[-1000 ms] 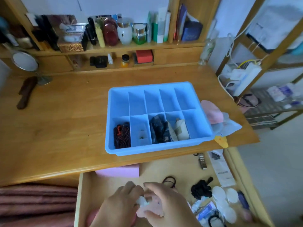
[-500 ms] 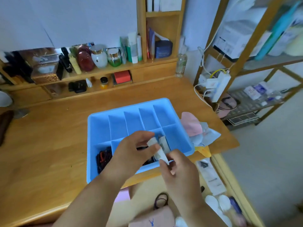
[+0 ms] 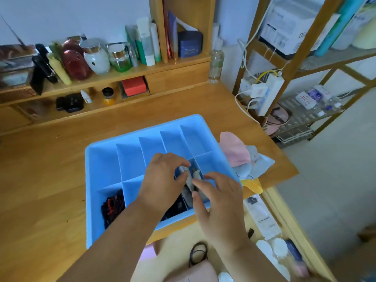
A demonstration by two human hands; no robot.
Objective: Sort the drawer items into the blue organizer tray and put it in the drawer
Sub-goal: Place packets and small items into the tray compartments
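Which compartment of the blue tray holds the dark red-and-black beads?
The front-left corner compartment of the blue plastic organizer tray holds the dark beads; the back-row compartments look empty.

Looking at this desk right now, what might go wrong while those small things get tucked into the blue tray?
The blue organizer tray overhangs the desk's front edge above the open drawer; pressing down there might tip it. Both hands crowd one compartment, so the small packets may spill into a neighbouring slot. The pink cloth near the desk corner might get nudged off.
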